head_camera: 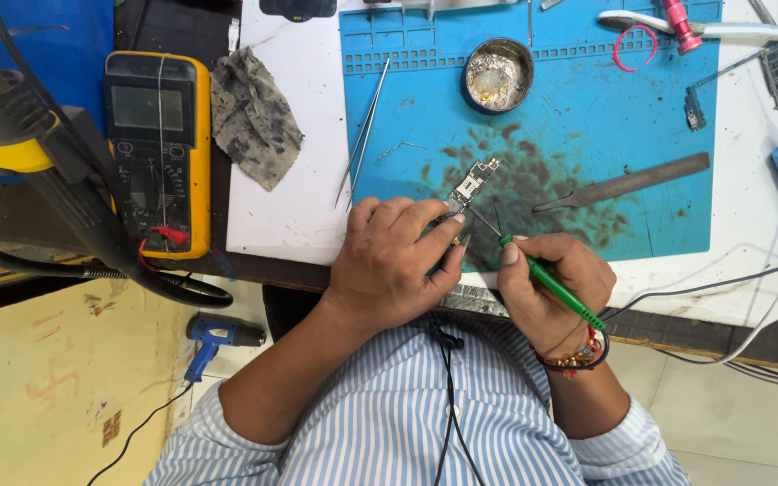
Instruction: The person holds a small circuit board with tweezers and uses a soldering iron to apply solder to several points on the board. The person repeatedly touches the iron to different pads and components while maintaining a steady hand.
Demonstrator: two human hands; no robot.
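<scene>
I see my left hand [393, 261] pinching a small circuit board [472, 186] at the table's [290, 207] near edge; my right hand [551, 283] grips a green-handled soldering iron [547, 281], tip just beside it. The board lies on a stained blue mat [587, 117], with open mat beyond my hands.

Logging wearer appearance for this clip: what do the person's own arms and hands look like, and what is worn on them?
Two bare hands, no gloves. The left hand has no visible jewellery. The right hand has red and beaded thread bracelets at the wrist. Both arms wear blue-and-white striped shirt sleeves, rolled up above the forearms. A thin black cable hangs down the shirt front.
</scene>
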